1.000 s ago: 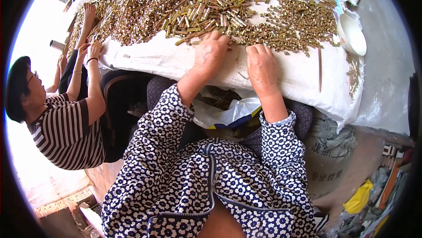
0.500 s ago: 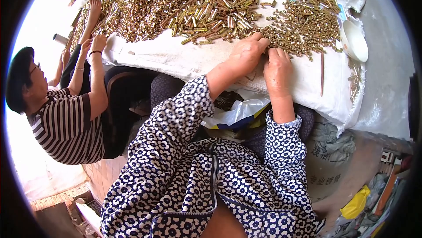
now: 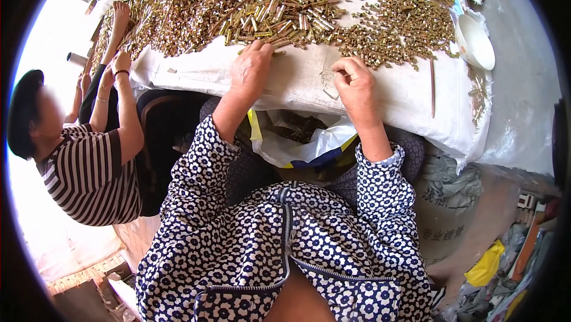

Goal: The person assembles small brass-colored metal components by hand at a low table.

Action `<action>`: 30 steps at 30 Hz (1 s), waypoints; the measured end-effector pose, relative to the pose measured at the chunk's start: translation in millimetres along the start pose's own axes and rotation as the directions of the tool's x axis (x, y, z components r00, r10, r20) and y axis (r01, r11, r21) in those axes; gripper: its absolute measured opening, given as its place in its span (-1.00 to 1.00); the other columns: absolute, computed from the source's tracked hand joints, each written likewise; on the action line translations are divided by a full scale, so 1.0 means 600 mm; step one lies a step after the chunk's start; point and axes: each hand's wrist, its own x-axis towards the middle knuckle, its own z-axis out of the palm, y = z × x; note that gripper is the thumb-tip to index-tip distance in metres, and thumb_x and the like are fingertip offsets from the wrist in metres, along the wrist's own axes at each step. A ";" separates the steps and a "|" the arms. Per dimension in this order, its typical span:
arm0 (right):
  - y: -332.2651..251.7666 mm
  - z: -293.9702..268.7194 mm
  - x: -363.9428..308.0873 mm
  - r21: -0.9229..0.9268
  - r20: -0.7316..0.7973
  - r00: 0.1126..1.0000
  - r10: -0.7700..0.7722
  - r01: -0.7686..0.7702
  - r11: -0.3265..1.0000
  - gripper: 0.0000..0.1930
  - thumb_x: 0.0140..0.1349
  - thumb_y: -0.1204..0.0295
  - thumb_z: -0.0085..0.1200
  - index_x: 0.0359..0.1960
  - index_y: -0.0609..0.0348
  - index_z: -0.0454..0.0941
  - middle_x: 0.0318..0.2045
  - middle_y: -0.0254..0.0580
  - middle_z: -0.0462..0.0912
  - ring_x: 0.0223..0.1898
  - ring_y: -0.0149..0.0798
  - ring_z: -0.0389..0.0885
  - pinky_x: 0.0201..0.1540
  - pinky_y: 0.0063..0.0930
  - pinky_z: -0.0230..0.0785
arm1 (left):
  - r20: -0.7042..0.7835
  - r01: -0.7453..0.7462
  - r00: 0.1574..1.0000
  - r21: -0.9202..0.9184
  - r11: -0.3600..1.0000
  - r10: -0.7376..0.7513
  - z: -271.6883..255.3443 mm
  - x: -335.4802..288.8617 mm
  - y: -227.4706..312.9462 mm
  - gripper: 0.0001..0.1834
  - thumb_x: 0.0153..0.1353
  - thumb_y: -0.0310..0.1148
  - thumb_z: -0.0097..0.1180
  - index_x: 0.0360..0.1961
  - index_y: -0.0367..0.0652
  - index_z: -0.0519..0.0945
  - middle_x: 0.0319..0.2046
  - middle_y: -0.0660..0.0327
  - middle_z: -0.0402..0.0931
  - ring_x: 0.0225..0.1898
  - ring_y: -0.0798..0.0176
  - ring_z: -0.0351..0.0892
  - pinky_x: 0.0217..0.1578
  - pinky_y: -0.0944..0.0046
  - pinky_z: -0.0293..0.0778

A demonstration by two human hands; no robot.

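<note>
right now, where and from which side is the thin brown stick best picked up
Probably mid-length: pinch the stick across its narrow width, from above and the left, where the right grip is. It lies straight, with bare cloth along both sides; its far end is near the metal pieces.

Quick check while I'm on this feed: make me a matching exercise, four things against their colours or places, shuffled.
Column one:
1. Left hand
2. Bowl
3. Thin rod
4. Metal pieces

Column two:
A. Brown, lying on the pale cloth
B. Gold-coloured, spread in a wide heap
C. White, at the heap's right side
D. At the heap's near edge

Pairs: 1-D, 2-C, 3-A, 4-B
</note>
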 end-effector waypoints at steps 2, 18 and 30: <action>-0.003 0.008 -0.004 0.239 0.087 0.989 0.118 -0.135 0.961 -0.87 0.07 0.69 0.07 -0.34 0.25 0.54 -0.39 -0.36 0.54 -0.38 -0.49 0.53 -0.34 -0.64 0.39 | 0.006 -0.024 1.000 -0.208 0.978 0.026 -0.004 -0.009 0.020 -0.87 0.12 -0.44 -0.03 -0.30 -0.14 0.50 -0.33 0.10 0.47 -0.28 -0.02 0.53 -0.29 0.07 0.46; -0.019 0.014 -0.011 0.638 0.370 0.873 0.317 -0.487 0.596 -0.87 0.16 0.49 0.08 -0.29 0.27 0.56 -0.37 -0.33 0.61 -0.30 -0.49 0.53 -0.18 -0.59 0.36 | 0.324 0.321 0.946 -0.921 0.220 -0.028 -0.017 -0.044 0.069 -0.90 0.20 -0.52 0.11 -0.24 -0.22 0.53 -0.50 0.37 0.48 -0.48 0.52 0.39 -0.46 0.50 0.35; -0.014 0.010 -0.010 0.664 0.373 0.878 0.299 -0.477 0.576 -0.85 0.14 0.60 0.13 -0.23 0.28 0.60 -0.36 -0.34 0.61 -0.33 -0.53 0.54 -0.21 -0.69 0.38 | 0.359 0.349 0.931 -0.929 -0.126 -0.070 -0.016 -0.049 0.082 -0.87 0.26 -0.47 0.08 -0.20 -0.27 0.51 -0.47 0.29 0.50 -0.49 0.48 0.43 -0.47 0.52 0.37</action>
